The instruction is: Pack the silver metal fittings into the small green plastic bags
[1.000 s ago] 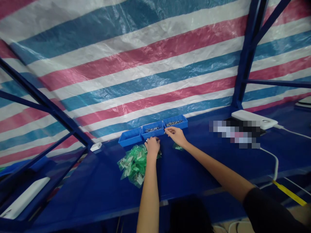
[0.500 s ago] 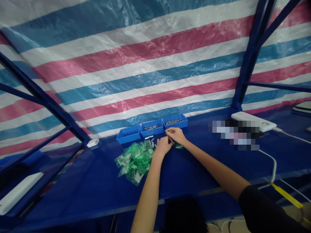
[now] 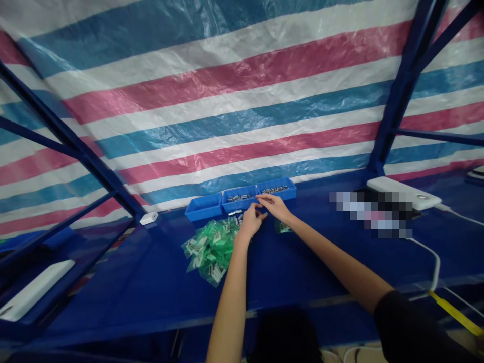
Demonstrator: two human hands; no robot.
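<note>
My right hand reaches in from the right, its fingertips pinched together just in front of the blue bins. Close beside it, nearly touching, is my left hand, its fingers curled. Whatever either hand holds is too small or hidden to make out. Left of my left hand lies a pile of small clear-green plastic bags with metal-looking pieces inside. One more small green bag lies partly behind my right wrist. A few loose silvery pieces rest between the pile and the bins.
Three blue bins stand in a row: a left bin with nothing visible inside, a middle bin and a right bin holding small metal parts. A white power bank with a cable lies right, a white adapter left.
My hands have shifted slightly toward the bins, the left one most. More of the small bag by my right wrist now shows. The whole view has shifted a little.
</note>
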